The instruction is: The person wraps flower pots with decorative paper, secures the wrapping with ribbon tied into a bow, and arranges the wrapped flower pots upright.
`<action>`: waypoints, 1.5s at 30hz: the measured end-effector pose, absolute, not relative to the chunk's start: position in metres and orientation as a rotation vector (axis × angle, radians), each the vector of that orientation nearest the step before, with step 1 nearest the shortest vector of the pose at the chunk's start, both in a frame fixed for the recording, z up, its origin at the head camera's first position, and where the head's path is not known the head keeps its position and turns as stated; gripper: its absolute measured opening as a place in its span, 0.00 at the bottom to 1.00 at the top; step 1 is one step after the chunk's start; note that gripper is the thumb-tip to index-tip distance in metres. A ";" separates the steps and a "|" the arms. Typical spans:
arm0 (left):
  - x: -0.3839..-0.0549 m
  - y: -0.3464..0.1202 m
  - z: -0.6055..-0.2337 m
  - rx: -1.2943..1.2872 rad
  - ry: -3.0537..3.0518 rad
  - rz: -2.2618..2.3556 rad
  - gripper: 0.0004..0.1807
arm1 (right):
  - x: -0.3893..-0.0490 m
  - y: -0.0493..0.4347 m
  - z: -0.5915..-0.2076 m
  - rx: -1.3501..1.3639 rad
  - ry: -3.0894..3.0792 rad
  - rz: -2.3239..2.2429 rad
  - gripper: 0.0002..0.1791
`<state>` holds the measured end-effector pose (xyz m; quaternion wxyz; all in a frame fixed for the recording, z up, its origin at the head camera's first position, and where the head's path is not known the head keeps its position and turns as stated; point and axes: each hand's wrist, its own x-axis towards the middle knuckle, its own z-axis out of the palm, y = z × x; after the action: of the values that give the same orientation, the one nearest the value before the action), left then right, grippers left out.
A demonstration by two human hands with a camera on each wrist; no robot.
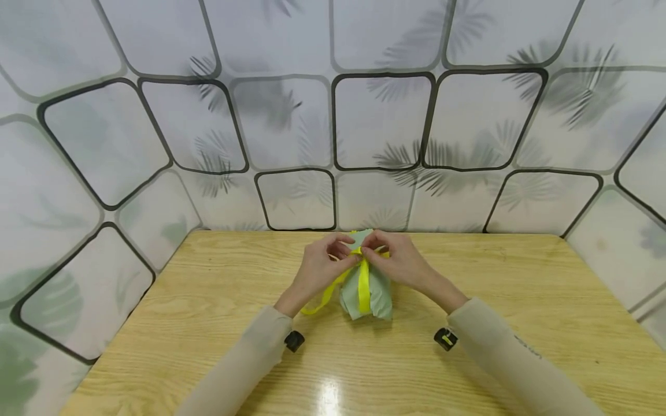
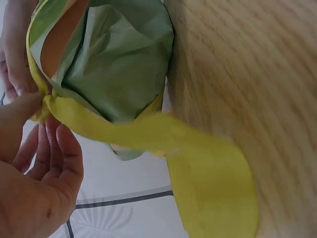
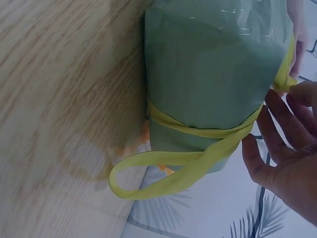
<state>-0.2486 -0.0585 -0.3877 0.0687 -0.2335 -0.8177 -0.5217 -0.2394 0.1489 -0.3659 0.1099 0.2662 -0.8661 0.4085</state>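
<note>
A package wrapped in pale green paper (image 1: 382, 292) lies on the wooden table, with crumpled folds at its near end. Yellow ribbon (image 1: 363, 289) runs along and around it and crosses on top. My left hand (image 1: 319, 263) pinches the ribbon at that crossing between thumb and fingers; a long tail of ribbon (image 2: 213, 173) hangs from there toward the table. Right beside it, my right hand (image 1: 398, 258) pinches ribbon at the same spot. In the right wrist view a ribbon loop (image 3: 148, 176) sticks out past the package's side.
The wooden table (image 1: 234, 289) reaches back to a patterned curtain (image 1: 385, 121) with dark outlined shapes and leaf prints, which also hangs along both sides. Small black devices (image 1: 294, 341) sit at both wrists, below light sleeves (image 1: 239, 358).
</note>
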 end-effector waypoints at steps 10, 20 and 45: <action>-0.252 -0.058 -0.393 -0.573 -2.450 -1.852 0.08 | -0.231 0.150 -0.360 0.756 -2.586 1.099 0.07; -0.251 -0.059 -0.388 -0.381 -2.425 -2.163 0.10 | -0.220 0.168 -0.364 0.810 -2.613 1.062 0.06; -0.258 -0.061 -0.390 -0.486 -2.493 -2.386 0.09 | -0.195 0.215 -0.379 0.751 -2.659 0.938 0.11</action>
<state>-0.2581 -0.0606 -0.3900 -0.1711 -0.1375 -0.7048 -0.6746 -0.1954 0.2147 -0.3794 0.1118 0.2557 -0.9056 0.3194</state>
